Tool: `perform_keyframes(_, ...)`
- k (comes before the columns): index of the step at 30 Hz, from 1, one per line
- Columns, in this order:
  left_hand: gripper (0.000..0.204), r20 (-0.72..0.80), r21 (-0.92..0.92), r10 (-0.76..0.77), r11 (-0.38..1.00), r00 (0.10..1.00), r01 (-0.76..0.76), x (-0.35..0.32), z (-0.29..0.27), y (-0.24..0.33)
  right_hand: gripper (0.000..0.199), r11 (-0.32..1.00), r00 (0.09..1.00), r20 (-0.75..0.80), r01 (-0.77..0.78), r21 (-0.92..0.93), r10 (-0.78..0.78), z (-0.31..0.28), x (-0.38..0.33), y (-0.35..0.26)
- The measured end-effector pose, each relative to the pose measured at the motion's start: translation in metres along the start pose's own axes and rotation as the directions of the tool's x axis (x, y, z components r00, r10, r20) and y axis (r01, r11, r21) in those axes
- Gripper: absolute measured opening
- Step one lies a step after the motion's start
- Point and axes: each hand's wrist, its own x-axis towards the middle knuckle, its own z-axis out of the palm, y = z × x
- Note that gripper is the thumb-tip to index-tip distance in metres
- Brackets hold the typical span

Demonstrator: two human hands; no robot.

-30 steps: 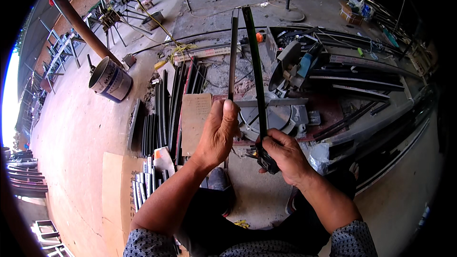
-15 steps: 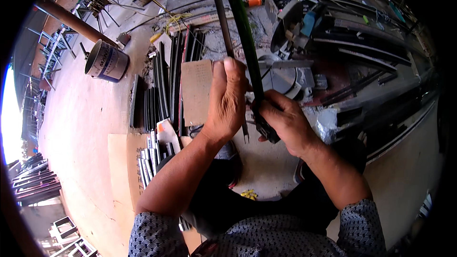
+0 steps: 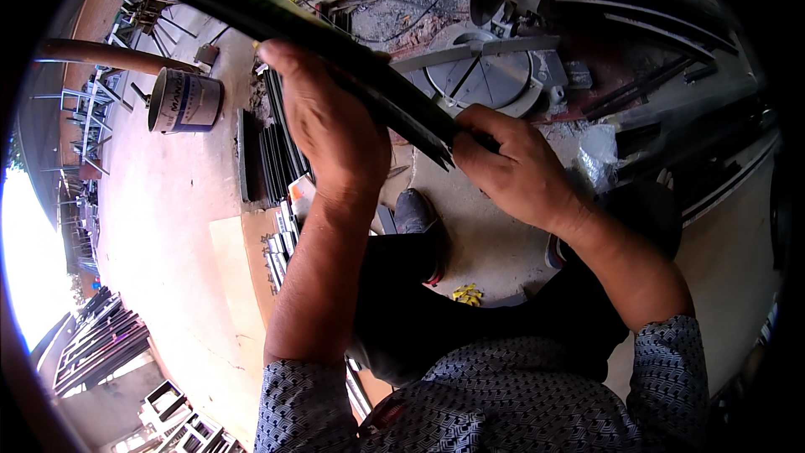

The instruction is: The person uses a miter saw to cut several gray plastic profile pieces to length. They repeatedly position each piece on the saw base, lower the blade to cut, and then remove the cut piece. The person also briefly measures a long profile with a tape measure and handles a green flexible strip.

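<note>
A long black profile bar [image 3: 243,4] with a greenish sheen slants from the upper left down to the middle of the view. A thinner dark strip [image 3: 411,130] lies along its lower side. My left hand [image 3: 340,130] is closed round both pieces partway along, with its thumb pointing up and some fingers hidden behind them. Near the lower end, my right hand [image 3: 520,164] pinches the profile bar between thumb and fingers. Just beyond the hands stands a saw base with a round silver turntable [image 3: 495,88].
Black profile lengths [image 3: 272,155] lie left of my arms, beside a cardboard sheet [image 3: 251,252]. A bucket [image 3: 189,101] stands farther left. More dark bars [image 3: 662,25] are piled at the far right, above crumpled clear plastic [image 3: 597,159]. My shoe [image 3: 415,214] is below the hands.
The bars have swung from nearly upright to a slant toward the upper left. My left hand has moved left with them, and the two pieces now lie close together.
</note>
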Motion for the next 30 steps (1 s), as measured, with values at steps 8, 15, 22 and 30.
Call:
perform_keyframes(8, 0.057, -0.116, -0.224, 0.087, 0.968, 0.989, -0.112, 0.021, -0.022, 0.02, 0.016, 0.97, 0.996, -0.09, -0.019, -0.242, -0.003, -0.006, -0.005, -0.01)
perform_keyframes(15, 0.054, -0.13, -0.23, 0.159, 0.955, 0.979, -0.185, 0.024, -0.032, 0.028, 0.02, 0.923, 0.979, -0.15, 0.074, -0.378, -0.14, -0.002, -0.002, -0.008)
perform_keyframes(22, 0.057, -0.114, -0.334, 0.094, 0.934, 0.989, -0.128, 0.027, -0.039, 0.024, 0.022, 0.893, 0.969, -0.171, 0.084, -0.442, -0.176, -0.006, 0.001, -0.01)
perform_keyframes(30, 0.07, -0.072, -0.38, 0.039, 0.923, 0.997, -0.063, 0.03, -0.047, 0.023, 0.011, 0.867, 0.927, -0.212, 0.182, -0.464, -0.308, -0.003, 0.001, -0.005)
